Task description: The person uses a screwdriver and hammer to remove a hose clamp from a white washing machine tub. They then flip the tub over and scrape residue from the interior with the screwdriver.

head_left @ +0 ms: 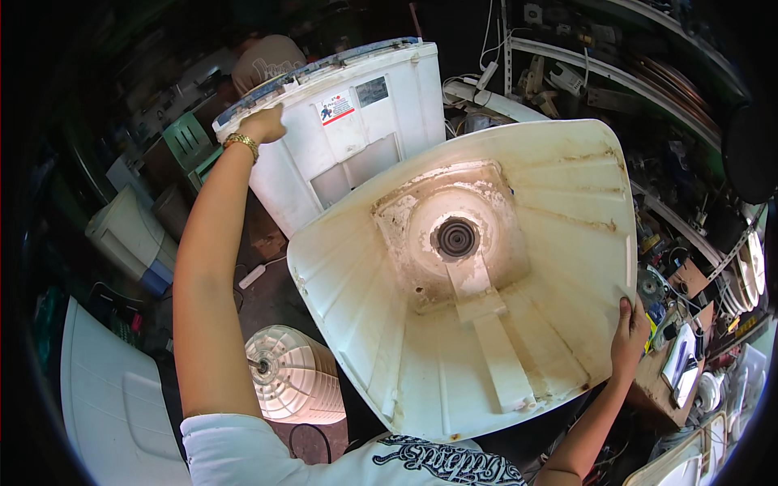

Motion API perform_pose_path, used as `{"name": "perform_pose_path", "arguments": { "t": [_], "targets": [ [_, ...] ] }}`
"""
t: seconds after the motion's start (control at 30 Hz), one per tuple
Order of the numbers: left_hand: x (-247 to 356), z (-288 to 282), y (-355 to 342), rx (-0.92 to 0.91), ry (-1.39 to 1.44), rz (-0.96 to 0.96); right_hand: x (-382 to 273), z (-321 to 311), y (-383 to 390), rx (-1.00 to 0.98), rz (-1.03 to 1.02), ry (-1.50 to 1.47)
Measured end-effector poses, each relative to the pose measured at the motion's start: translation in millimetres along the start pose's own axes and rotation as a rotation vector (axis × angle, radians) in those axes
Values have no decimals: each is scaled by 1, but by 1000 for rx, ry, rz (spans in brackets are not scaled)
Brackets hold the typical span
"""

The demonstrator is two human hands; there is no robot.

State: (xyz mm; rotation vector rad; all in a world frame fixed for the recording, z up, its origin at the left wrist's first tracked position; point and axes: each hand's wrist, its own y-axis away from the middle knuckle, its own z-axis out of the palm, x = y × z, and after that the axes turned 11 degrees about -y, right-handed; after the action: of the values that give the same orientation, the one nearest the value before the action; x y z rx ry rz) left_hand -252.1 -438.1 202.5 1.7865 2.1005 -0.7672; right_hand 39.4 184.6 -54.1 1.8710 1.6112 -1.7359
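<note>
Though face-on, cream tub (pixel 494 279) lengthwise aslant.

The person beside me has the left grip (pixel 263 125) at the upper left corner of a white plastic cabinet (pixel 296 166), a gold-coloured bracelet (pixel 242 144) on that wrist. The right grip (pixel 630 336) holds the edge of a big, stained cream shell (pixel 567 283), a dark round fitting (pixel 456 238) at its middle. A ribbed drum (pixel 304 385) sits below; shelves (pixel 616 74) crowd the right.
</note>
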Motion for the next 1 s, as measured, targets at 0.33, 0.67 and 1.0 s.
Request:
{"name": "perform_pose_path", "arguments": {
  "t": [0.33, 0.67, 1.0],
  "targets": [
    [91, -28, 110, 88, 1005, 529, 9, -9, 10, -60, 8, -53],
    [115, -7, 231, 256, 1373, 538, 16, 8, 12, 36, 74, 12],
    [158, -33, 185, 87, 1856, 694, 83, 20, -7, 244, 9, -96]
  ]
}}
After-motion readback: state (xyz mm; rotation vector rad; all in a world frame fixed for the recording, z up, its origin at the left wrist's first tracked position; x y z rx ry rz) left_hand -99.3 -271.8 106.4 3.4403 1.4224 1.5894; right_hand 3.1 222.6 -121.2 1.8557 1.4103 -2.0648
